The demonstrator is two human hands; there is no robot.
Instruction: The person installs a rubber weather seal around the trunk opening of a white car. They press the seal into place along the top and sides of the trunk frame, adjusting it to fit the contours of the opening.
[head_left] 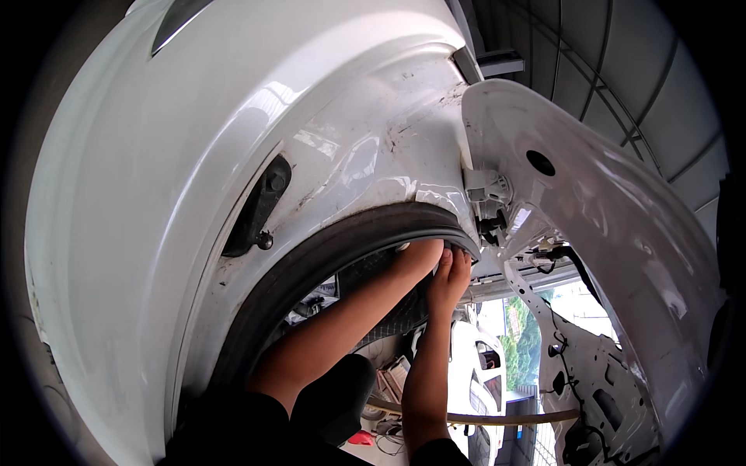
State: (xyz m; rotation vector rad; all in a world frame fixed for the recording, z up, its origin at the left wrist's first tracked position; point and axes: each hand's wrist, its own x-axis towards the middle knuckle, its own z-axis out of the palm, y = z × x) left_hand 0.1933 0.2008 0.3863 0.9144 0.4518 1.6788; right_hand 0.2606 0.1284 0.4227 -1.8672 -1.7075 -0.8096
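Observation:
A black rubber door seal [342, 230] curves along the edge of a white car body opening [373, 155]. My right hand [453, 278] is at the seal's upper right corner, its thumb and fingers closed over the rubber edge. My left forearm [350, 318] reaches across from the lower left into the opening. At the same corner, beside my right thumb, my left hand [423, 252] passes behind the seal. Its fingers are hidden there.
An open white door panel [590, 179] with exposed wiring [571, 365] hangs at the right from a hinge [488, 186]. On the left body side sits a black fitting with a ball stud [264, 241]. A curved yellowish strip [513, 419] crosses low. Another white vehicle [474, 365] stands beyond.

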